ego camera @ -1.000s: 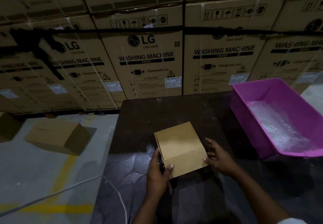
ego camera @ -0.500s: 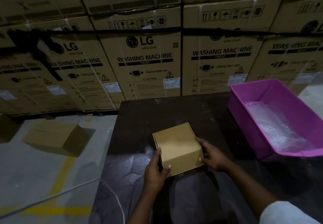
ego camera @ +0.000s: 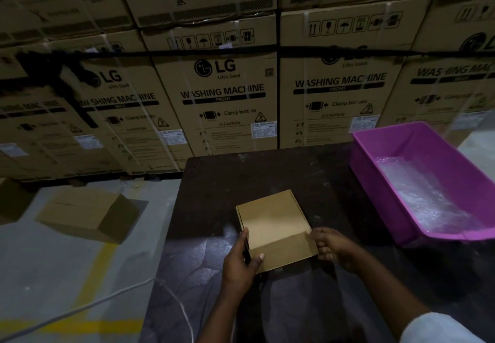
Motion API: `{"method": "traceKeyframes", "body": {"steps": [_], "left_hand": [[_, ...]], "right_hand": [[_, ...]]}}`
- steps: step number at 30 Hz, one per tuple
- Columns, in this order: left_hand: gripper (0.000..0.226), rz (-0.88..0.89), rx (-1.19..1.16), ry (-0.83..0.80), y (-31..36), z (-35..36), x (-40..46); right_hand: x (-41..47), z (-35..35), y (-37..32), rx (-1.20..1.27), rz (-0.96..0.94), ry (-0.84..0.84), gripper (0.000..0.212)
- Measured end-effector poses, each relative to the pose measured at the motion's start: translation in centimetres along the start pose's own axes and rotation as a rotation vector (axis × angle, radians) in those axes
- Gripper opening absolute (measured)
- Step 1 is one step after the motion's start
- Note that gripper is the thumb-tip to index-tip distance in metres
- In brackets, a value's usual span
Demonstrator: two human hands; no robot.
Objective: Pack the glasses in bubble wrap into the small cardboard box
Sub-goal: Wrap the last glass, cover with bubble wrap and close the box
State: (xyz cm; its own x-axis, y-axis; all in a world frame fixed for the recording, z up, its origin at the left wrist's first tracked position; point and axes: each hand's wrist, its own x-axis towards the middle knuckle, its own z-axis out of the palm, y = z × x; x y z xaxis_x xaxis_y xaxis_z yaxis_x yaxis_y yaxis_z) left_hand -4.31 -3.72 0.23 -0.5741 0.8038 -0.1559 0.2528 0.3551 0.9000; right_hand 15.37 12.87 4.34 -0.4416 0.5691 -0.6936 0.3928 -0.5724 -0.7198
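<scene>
— Head view, fingers first: how did they sit?

— Left hand (ego camera: 241,265) gripped the near-left corner of the small cardboard box (ego camera: 276,229), thumb laid over the front edge, fingers curled down the left wall. Right hand (ego camera: 332,246) pinched the near-right corner, fingers bent against the side wall. Both were clamped on cardboard — nothing else was held.

— And the box itself?

— Closed, lid flat, resting on the dark table (ego camera: 254,176), squarely between the two hands and just ahead of them. Its longer side ran away from the person, skewed slightly leftward.

— Where was the wrapped load?

— Bubble wrap (ego camera: 426,198) lay in the pink bin (ego camera: 375,182) at the table's right edge, well apart from the box. Glasses inside it could not be made out. The right hand was clearly the nearer one.

— So the next move?

— Judged: lift the lid from the front edge, left hand steadying, then reach right for the bundle. Packing looked not yet begun.
</scene>
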Motion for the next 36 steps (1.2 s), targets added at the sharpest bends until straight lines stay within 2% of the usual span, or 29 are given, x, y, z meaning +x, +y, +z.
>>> {"method": "traceKeyframes", "body": {"steps": [6, 11, 17, 28, 36], "left_hand": [[0.077, -0.013, -0.023, -0.014, 0.1, 0.0, 0.0], [0.076, -0.009, -0.017, -0.003, 0.3, 0.0, -0.1], [0.075, -0.002, -0.007, -0.01, 0.5, -0.2, -0.1], [0.076, 0.007, 0.008, 0.014, 0.7, 0.0, -0.2], [0.076, 0.007, 0.005, 0.02, 0.8, -0.1, -0.1]], "right_hand": [[-0.3, -0.4, 0.4, 0.27, 0.147, -0.028, 0.025], [1.0, 0.2, 1.1, 0.339, 0.197, 0.077, 0.026], [0.6, -0.3, 1.6, 0.483, 0.197, 0.133, 0.013], [0.6, -0.7, 0.9, 0.159, 0.151, 0.112, 0.017], [0.0, 0.6, -1.0, -0.273, -0.069, 0.094, 0.028]]}}
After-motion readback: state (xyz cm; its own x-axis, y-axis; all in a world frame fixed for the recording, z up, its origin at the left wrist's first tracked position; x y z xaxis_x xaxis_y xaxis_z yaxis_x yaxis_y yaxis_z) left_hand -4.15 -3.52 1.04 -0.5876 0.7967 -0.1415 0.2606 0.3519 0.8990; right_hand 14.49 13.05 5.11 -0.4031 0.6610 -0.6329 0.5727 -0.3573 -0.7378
